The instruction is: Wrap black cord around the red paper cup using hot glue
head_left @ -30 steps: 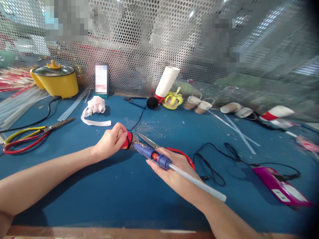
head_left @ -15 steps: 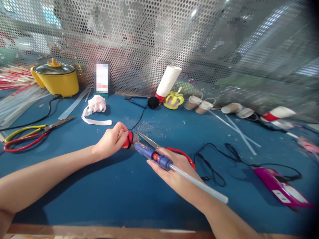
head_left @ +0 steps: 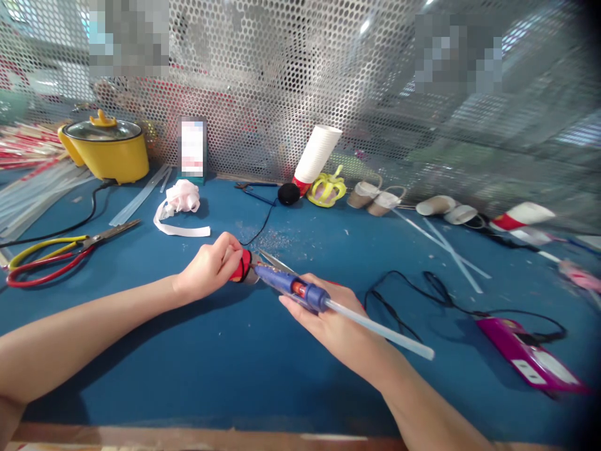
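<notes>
My left hand (head_left: 209,270) is closed round a small red-rimmed paper cup (head_left: 243,267) that lies on the blue table (head_left: 188,351). My right hand (head_left: 328,316) grips a blue glue gun (head_left: 291,288), with a clear glue stick (head_left: 380,329) sticking out of its back. The gun's nozzle touches the cup's side. Just behind the gun lie scissors with red handles, of which a blade (head_left: 277,262) shows.
A yellow pot (head_left: 106,150), yellow-and-red scissors (head_left: 56,254), white ribbon (head_left: 181,200) and loose glue sticks (head_left: 42,194) lie left. Stacked white cups (head_left: 314,153), a yellow crown (head_left: 326,188), tipped cups (head_left: 375,197), black cables (head_left: 404,307) and a magenta device (head_left: 530,357) lie right. Perforated metal screen behind.
My right hand has lifted and swung the glue gun slightly, so it now covers more of the red scissor handles. My left hand and the cup have stayed in place.
</notes>
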The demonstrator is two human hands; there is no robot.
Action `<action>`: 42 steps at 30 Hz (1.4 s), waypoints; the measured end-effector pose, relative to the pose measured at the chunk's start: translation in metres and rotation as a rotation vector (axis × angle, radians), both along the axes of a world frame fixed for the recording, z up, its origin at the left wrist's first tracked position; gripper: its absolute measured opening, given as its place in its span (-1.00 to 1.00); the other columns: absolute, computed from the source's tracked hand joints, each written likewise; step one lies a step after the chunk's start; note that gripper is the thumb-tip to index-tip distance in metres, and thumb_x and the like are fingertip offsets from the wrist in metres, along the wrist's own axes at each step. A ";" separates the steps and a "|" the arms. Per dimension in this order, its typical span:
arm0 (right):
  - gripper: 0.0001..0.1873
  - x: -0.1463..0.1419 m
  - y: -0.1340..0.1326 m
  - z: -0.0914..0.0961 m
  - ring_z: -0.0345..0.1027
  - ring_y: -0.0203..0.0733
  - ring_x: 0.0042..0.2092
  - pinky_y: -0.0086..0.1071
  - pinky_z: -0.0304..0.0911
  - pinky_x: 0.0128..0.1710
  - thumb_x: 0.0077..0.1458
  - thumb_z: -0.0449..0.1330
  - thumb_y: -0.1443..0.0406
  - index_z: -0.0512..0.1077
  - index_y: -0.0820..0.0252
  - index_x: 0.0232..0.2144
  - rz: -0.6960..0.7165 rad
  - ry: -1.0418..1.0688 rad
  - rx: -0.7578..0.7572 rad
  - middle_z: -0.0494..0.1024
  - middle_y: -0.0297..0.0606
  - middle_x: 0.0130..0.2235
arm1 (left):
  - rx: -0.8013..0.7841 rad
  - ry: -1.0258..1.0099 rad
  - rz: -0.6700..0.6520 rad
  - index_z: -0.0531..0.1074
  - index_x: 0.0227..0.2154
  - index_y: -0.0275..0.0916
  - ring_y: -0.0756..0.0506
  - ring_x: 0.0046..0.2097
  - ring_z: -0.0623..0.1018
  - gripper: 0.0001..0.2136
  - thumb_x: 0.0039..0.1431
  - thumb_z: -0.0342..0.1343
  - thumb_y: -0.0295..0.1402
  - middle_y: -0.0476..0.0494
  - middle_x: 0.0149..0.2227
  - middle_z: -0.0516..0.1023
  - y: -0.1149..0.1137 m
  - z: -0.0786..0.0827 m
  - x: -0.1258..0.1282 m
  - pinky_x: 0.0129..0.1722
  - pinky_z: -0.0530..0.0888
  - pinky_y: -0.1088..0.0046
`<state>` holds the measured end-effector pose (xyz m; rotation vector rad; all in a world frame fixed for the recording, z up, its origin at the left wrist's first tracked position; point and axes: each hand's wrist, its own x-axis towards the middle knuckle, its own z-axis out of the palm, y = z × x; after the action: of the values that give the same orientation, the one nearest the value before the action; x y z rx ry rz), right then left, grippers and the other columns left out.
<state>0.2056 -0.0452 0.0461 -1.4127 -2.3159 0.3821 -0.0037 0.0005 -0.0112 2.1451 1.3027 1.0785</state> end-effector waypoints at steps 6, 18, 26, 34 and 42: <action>-0.82 0.005 0.006 -0.003 0.34 -0.27 -0.46 -0.44 0.20 -0.47 0.08 0.06 0.20 0.30 0.15 -0.49 -0.008 0.013 -0.013 0.46 -0.34 -0.48 | 0.049 0.022 -0.057 0.16 -0.35 -0.23 0.09 -0.62 0.31 -0.96 0.17 -0.15 -0.40 0.13 -0.65 0.30 -0.001 0.000 -0.002 -0.60 0.20 0.63; -0.82 0.006 0.005 -0.002 0.35 -0.27 -0.46 -0.44 0.22 -0.47 0.07 0.06 0.19 0.31 0.14 -0.49 -0.016 0.035 -0.061 0.47 -0.36 -0.48 | 0.061 0.033 -0.063 0.16 -0.36 -0.22 0.10 -0.65 0.27 -0.96 0.16 -0.16 -0.40 0.15 -0.66 0.27 -0.001 0.000 -0.001 -0.62 0.17 0.63; -0.82 0.011 0.012 -0.011 0.35 -0.25 -0.45 -0.43 0.20 -0.47 0.07 0.06 0.19 0.33 0.15 -0.47 0.001 -0.006 0.025 0.46 -0.34 -0.49 | 0.050 0.035 -0.073 0.17 -0.35 -0.23 0.10 -0.64 0.28 -0.96 0.17 -0.16 -0.40 0.15 -0.66 0.28 -0.002 -0.001 -0.001 -0.61 0.19 0.63; -0.83 0.002 0.002 0.000 0.33 -0.28 -0.48 -0.44 0.21 -0.47 0.06 0.06 0.22 0.30 0.14 -0.52 -0.012 -0.003 -0.008 0.46 -0.35 -0.49 | -0.009 -0.018 0.009 0.19 -0.39 -0.23 0.08 -0.61 0.32 -0.93 0.16 -0.14 -0.38 0.13 -0.66 0.32 0.001 0.001 0.001 -0.59 0.22 0.62; -0.87 -0.002 -0.004 -0.001 0.34 -0.26 -0.44 -0.44 0.20 -0.44 0.06 0.07 0.25 0.33 0.16 -0.48 -0.015 -0.001 -0.013 0.48 -0.31 -0.45 | -0.103 -0.042 0.070 0.21 -0.40 -0.23 0.06 -0.61 0.32 -0.93 0.15 -0.13 -0.38 0.09 -0.64 0.36 0.004 0.003 0.003 -0.59 0.22 0.59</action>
<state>0.2039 -0.0490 0.0451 -1.4367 -2.3062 0.3930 -0.0004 0.0041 -0.0087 2.0055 1.3920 1.0533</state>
